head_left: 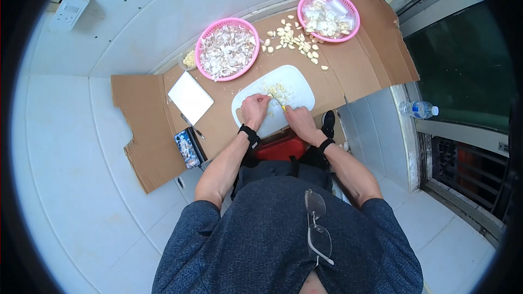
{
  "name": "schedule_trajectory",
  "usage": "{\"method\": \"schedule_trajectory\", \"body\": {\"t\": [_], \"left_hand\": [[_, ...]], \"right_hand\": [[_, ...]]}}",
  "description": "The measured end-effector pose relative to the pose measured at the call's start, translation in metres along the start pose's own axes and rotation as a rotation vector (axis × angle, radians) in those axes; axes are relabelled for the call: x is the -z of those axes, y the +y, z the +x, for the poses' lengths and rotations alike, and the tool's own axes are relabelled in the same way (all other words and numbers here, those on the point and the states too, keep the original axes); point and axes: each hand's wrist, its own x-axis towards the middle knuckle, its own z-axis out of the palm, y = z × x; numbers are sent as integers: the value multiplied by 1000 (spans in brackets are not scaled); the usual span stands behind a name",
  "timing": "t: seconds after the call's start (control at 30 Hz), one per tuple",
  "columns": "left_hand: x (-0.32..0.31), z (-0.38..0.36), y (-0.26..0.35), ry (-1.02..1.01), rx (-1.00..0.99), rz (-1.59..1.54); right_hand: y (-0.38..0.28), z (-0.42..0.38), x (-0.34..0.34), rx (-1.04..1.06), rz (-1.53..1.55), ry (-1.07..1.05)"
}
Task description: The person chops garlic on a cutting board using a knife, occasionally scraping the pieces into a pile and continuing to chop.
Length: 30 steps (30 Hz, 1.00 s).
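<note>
A white cutting board (300, 83) lies in front of me with chopped garlic (279, 91) scattered over its middle. My left hand (255, 110) rests on the board's left side, its fingertips pinched on a small pale piece, apparently a garlic clove (269, 96). In my right hand (299, 120), at the board's lower right, is a knife (284, 108) with a yellow handle. Its blade points toward my left fingertips and is hard to make out. Beyond the board, peeled garlic cloves (294, 40) lie loose on the cardboard (220, 122).
Behind the board stands a pink basket (255, 57) of garlic skins, with a small tub of minced garlic (189, 60) beside it. Another pink basket (357, 19) holds plastic bags. At left lie a notepad (190, 98), a pen (199, 134) and a phone (187, 148). A water bottle (418, 110) is at right.
</note>
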Motion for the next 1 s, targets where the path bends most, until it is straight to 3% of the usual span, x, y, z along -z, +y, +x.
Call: {"method": "schedule_trajectory", "body": {"t": [0.3, 0.47, 1.0], "left_hand": [[9, -2, 9, -57, 45, 19], [9, -1, 6, -55, 30, 9], [12, -3, 10, -36, -9, 37]], "right_hand": [[-5, -15, 22, -30, -36, -21], [-15, 5, 26, 15, 7, 85], [-17, 9, 13, -16, 27, 24]]}}
